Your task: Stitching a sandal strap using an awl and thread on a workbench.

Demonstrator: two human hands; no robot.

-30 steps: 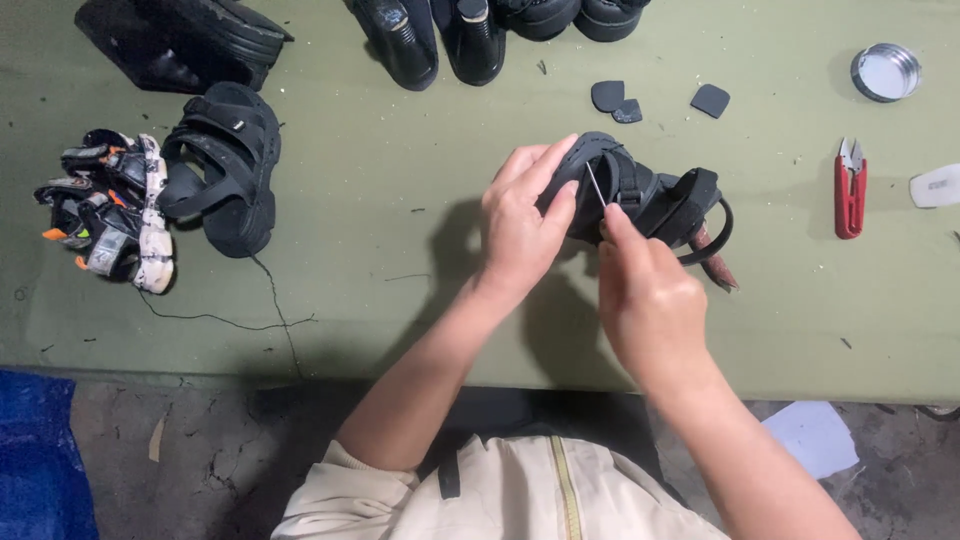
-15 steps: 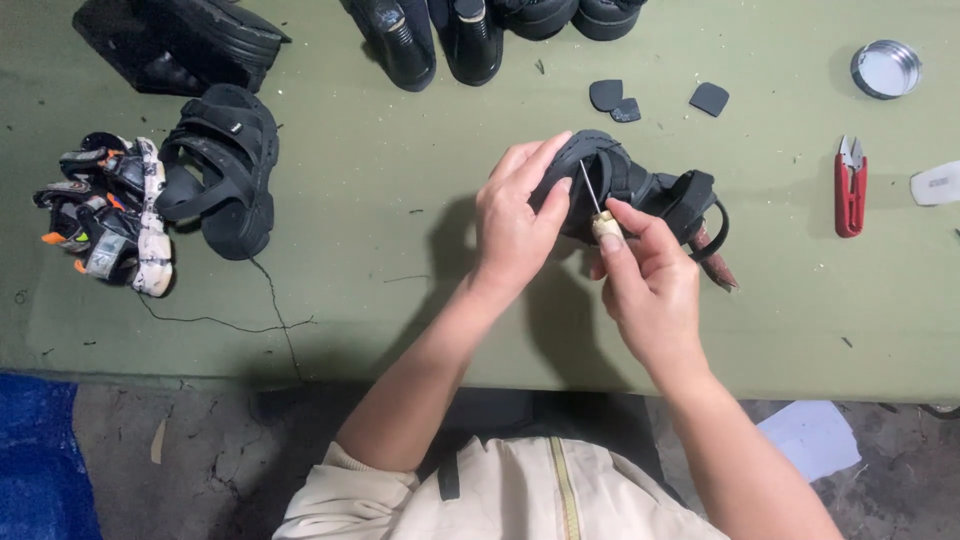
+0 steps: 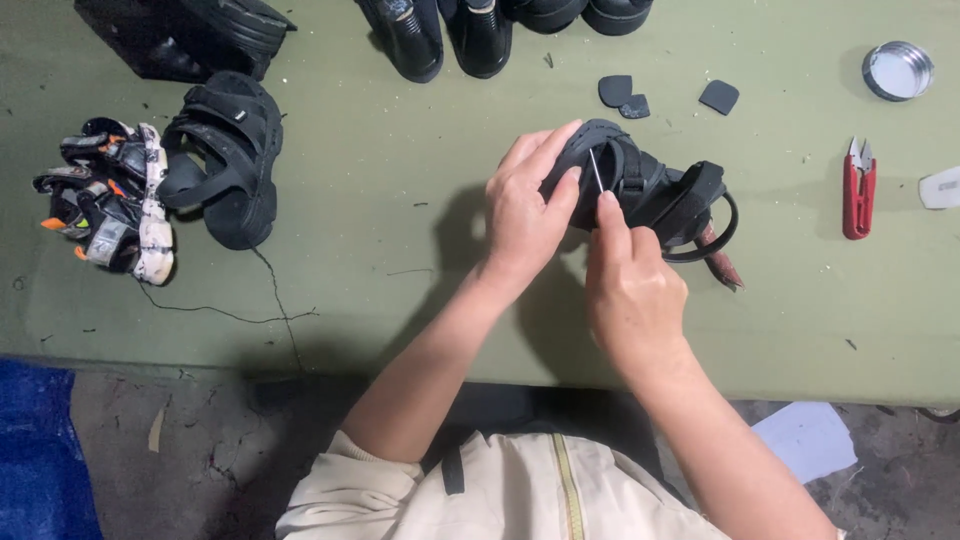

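Observation:
A black strapped sandal (image 3: 655, 190) is held above the green table (image 3: 400, 250) at centre right. My left hand (image 3: 525, 205) grips its toe end, fingers wrapped over the sole edge. My right hand (image 3: 630, 285) sits just below the sandal and pinches a thin metal needle (image 3: 594, 170) that points up against the front strap. A dark loop of strap or cord hangs off the sandal's right side.
A second black sandal (image 3: 225, 160) and a multicoloured sandal (image 3: 105, 200) lie at the left, with a loose thread trailing. Black shoes (image 3: 440, 30) line the far edge. Small black patches (image 3: 625, 95), a round tin lid (image 3: 897, 70) and red snips (image 3: 858, 188) lie to the right.
My right hand has shifted slightly up and left, bringing the needle upright against the sandal's strap. My left hand keeps its grip on the sandal.

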